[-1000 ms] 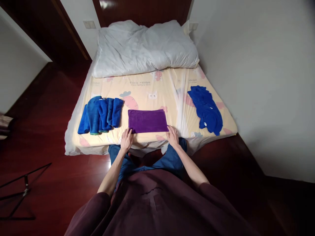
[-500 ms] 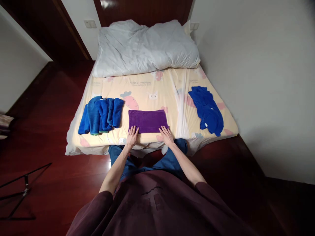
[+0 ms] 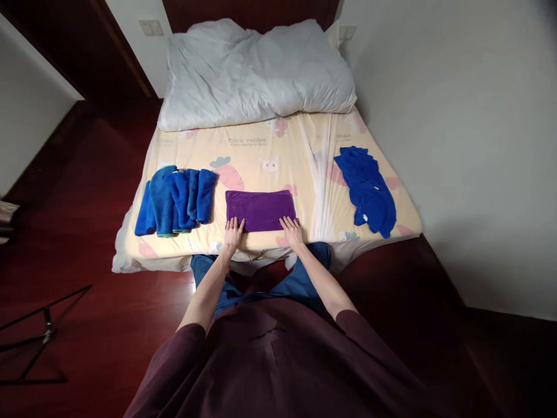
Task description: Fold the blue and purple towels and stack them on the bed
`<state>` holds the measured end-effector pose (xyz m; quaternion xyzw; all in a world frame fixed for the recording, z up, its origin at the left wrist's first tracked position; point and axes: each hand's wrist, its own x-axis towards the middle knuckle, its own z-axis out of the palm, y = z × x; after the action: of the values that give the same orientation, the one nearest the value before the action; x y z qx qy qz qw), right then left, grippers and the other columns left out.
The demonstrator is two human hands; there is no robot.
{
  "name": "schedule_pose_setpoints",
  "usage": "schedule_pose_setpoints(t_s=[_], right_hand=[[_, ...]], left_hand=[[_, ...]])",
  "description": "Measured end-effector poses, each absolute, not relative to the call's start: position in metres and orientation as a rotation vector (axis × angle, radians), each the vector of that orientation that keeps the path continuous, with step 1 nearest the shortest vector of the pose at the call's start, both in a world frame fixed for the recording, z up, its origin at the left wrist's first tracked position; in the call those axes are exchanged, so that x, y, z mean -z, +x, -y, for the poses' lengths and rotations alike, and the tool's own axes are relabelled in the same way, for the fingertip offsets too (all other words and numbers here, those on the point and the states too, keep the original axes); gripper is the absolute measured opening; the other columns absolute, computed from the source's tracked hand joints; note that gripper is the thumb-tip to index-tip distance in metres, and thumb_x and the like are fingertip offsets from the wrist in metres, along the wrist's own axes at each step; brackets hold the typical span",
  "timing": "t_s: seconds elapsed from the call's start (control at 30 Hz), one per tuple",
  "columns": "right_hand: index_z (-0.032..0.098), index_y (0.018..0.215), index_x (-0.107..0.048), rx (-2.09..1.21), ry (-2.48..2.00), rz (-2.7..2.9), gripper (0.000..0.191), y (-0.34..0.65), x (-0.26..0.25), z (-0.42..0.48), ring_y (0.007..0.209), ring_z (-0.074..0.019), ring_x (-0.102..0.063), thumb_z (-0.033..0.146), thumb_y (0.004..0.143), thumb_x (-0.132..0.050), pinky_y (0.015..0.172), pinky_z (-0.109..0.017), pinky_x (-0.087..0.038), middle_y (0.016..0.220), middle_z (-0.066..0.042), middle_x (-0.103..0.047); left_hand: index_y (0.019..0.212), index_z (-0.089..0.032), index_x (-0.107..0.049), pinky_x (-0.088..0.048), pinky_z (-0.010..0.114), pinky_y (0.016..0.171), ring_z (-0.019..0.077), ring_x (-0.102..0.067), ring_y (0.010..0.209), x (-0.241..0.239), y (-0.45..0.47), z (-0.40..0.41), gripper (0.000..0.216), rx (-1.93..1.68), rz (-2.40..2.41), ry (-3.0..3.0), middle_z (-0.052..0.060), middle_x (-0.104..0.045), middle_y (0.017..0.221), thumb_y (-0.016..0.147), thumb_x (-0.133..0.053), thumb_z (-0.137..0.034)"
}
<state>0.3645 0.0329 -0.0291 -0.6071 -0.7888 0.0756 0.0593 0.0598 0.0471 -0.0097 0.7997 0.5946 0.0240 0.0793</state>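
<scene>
A purple towel (image 3: 261,210), folded into a flat rectangle, lies near the front edge of the bed. My left hand (image 3: 234,232) rests on its near left corner, fingers stretched out. On the near right corner lies my right hand (image 3: 292,231), its fingers also extended and flat. To the left sit several rolled blue towels (image 3: 176,200), side by side. Over on the right is a loose pile of flat blue cloths (image 3: 368,191) with small white tags.
The bed (image 3: 270,168) has a yellow sheet printed with carrots and rabbits. A pale grey quilt (image 3: 261,75) lies bunched at its head. The wall (image 3: 456,145) runs along the right side. Black stand legs (image 3: 47,334) rest on the dark red floor at left.
The view has shifted slightly, so the bed and things on it appear a little higher. Both hands stay at the near corners of the purple towel, which looks unchanged.
</scene>
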Motion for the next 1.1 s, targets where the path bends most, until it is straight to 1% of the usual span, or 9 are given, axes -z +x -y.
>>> schedule_pose_setpoints(t_s=[0.17, 0.27, 0.47, 0.67, 0.73, 0.83, 0.97, 1.03, 1.1], right_hand=[[0.014, 0.153, -0.052, -0.248, -1.887, 2.393, 0.061, 0.364, 0.02, -0.041, 0.15, -0.0258, -0.044, 0.006, 0.094, -0.041, 0.123, -0.048, -0.034, 0.159, -0.014, -0.048], [0.015, 0.152, -0.053, -0.245, -1.846, 2.385, 0.063, 0.368, 0.02, -0.034, 0.15, -0.025, -0.044, 0.002, 0.093, -0.036, 0.124, -0.047, -0.035, 0.158, -0.013, -0.049], [0.017, 0.155, -0.05, -0.31, -1.745, 2.396, 0.067, 0.377, 0.027, -0.004, 0.15, -0.0268, -0.043, 0.002, 0.091, -0.04, 0.124, -0.051, -0.035, 0.159, -0.013, -0.047], [0.015, 0.153, -0.053, -0.327, -1.733, 2.405, 0.063, 0.378, 0.031, 0.026, 0.151, -0.0261, -0.042, 0.002, 0.092, -0.039, 0.125, -0.048, -0.033, 0.159, -0.011, -0.047], [0.015, 0.151, -0.054, -0.347, -1.726, 2.385, 0.063, 0.378, 0.029, 0.028, 0.15, -0.0259, -0.044, 0.001, 0.092, -0.04, 0.125, -0.048, -0.034, 0.158, -0.01, -0.049], [0.016, 0.147, -0.059, -0.397, -1.691, 2.321, 0.062, 0.382, 0.025, 0.022, 0.144, -0.0256, -0.052, 0.001, 0.089, -0.044, 0.123, -0.048, -0.035, 0.152, -0.01, -0.057], [0.02, 0.14, -0.065, -0.538, -1.632, 2.104, 0.057, 0.396, 0.022, 0.004, 0.129, -0.0246, -0.063, 0.006, 0.086, -0.052, 0.119, -0.048, -0.04, 0.133, -0.008, -0.072], [0.02, 0.136, -0.067, -0.66, -1.587, 1.952, 0.052, 0.403, 0.024, -0.005, 0.124, -0.0243, -0.066, 0.011, 0.086, -0.056, 0.116, -0.047, -0.045, 0.124, -0.007, -0.076], [0.018, 0.13, -0.069, -0.77, -1.566, 1.8, 0.043, 0.408, 0.027, -0.013, 0.119, -0.0249, -0.069, 0.018, 0.087, -0.06, 0.111, -0.045, -0.05, 0.121, -0.009, -0.077]], left_hand=[[0.156, -0.014, -0.048, -0.03, 0.056, 0.124, 0.0337, -0.038, 0.152, 0.004, 0.059, -0.047, 0.061, -0.037, -1.777, 2.41, 0.024, -0.044, 0.159, 0.098, -0.029, -0.006], [0.155, -0.014, -0.049, -0.03, 0.057, 0.125, 0.0342, -0.038, 0.152, 0.005, 0.057, -0.041, 0.062, -0.073, -1.778, 2.39, 0.024, -0.044, 0.159, 0.097, -0.029, -0.007], [0.156, -0.02, -0.048, -0.031, 0.058, 0.124, 0.0307, -0.038, 0.152, 0.016, 0.046, -0.014, 0.066, -0.152, -1.723, 2.409, 0.019, -0.051, 0.155, 0.094, -0.031, -0.006], [0.157, -0.02, -0.047, -0.031, 0.055, 0.126, 0.0284, -0.036, 0.154, 0.02, 0.041, 0.017, 0.067, -0.09, -1.732, 2.444, 0.019, -0.047, 0.159, 0.095, -0.031, -0.003], [0.157, -0.021, -0.047, -0.031, 0.055, 0.125, 0.0283, -0.037, 0.153, 0.019, 0.042, 0.02, 0.067, -0.087, -1.733, 2.439, 0.018, -0.047, 0.159, 0.094, -0.032, -0.003], [0.154, -0.02, -0.05, -0.034, 0.053, 0.124, 0.0277, -0.041, 0.151, 0.016, 0.038, 0.014, 0.065, -0.111, -1.713, 2.421, 0.017, -0.05, 0.157, 0.093, -0.035, -0.002], [0.146, -0.017, -0.058, -0.041, 0.042, 0.121, 0.0262, -0.056, 0.139, 0.014, 0.021, -0.003, 0.059, -0.287, -1.64, 2.317, 0.015, -0.06, 0.148, 0.09, -0.045, -0.004], [0.143, -0.019, -0.059, -0.05, 0.038, 0.113, 0.025, -0.065, 0.127, 0.013, 0.01, -0.012, 0.056, -0.429, -1.635, 2.158, 0.011, -0.069, 0.137, 0.088, -0.051, -0.009], [0.138, -0.019, -0.061, -0.057, 0.037, 0.1, 0.0251, -0.072, 0.112, 0.014, 0.0, -0.021, 0.05, -0.561, -1.638, 1.981, 0.01, -0.075, 0.124, 0.089, -0.057, -0.019]])
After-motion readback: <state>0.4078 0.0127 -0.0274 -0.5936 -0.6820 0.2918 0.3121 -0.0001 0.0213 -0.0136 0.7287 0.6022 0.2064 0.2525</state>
